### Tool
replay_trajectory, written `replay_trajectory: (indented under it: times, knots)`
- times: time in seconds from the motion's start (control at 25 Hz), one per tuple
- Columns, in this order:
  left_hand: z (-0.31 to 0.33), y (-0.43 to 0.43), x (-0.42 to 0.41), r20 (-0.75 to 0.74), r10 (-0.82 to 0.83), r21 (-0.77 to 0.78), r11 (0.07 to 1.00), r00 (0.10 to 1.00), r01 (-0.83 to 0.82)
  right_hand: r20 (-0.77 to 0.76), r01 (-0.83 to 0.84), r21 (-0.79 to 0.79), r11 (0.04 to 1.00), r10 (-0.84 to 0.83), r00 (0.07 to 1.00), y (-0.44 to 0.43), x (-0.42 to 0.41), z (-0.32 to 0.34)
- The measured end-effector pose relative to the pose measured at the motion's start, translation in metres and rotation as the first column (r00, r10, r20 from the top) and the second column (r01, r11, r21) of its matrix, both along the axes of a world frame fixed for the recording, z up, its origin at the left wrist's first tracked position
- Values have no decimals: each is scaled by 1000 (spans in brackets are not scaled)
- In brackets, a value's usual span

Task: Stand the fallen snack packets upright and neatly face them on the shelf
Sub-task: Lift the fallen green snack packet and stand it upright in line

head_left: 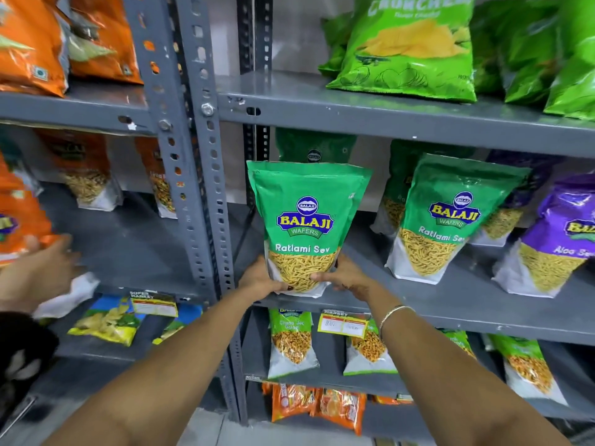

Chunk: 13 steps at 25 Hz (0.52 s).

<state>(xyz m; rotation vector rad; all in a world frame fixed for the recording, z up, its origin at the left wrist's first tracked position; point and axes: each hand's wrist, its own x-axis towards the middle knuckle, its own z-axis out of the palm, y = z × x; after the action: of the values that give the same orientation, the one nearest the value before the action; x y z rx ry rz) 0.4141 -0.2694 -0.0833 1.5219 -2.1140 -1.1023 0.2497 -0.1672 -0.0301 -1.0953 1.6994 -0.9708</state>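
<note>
A green Ratlami Sev packet [306, 220] stands upright at the front left of the grey middle shelf [450, 304], its label facing me. My left hand [262, 278] grips its lower left corner and my right hand [346, 276] grips its lower right corner. Another green packet [315, 146] stands behind it, mostly hidden. A second Ratlami Sev packet [444, 217] stands upright to the right, leaning back slightly. Beside that stands a purple Aloo Sev packet [553, 236].
Another person's hand [42, 268] holds an orange packet [19, 220] at the left bay. A slotted grey upright post [196, 175] divides the bays. Green chip bags [412, 49] fill the shelf above; smaller packets [291, 342] and a price tag [343, 325] sit below.
</note>
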Motion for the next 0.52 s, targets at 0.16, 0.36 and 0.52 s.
replay_trajectory:
  times: [0.16, 0.36, 0.52]
  knots:
    - [1, 1, 1, 17, 3, 15, 1000, 1000, -4, 1, 1, 22, 1000, -1, 1000, 1, 1, 0]
    - [-1, 7, 4, 18, 9, 38, 999, 1000, -10, -5, -15, 13, 1000, 15, 1000, 2, 1, -4]
    - [20, 15, 3, 290, -68, 99, 994, 955, 41, -32, 12, 21, 1000, -11, 999, 5, -9, -4]
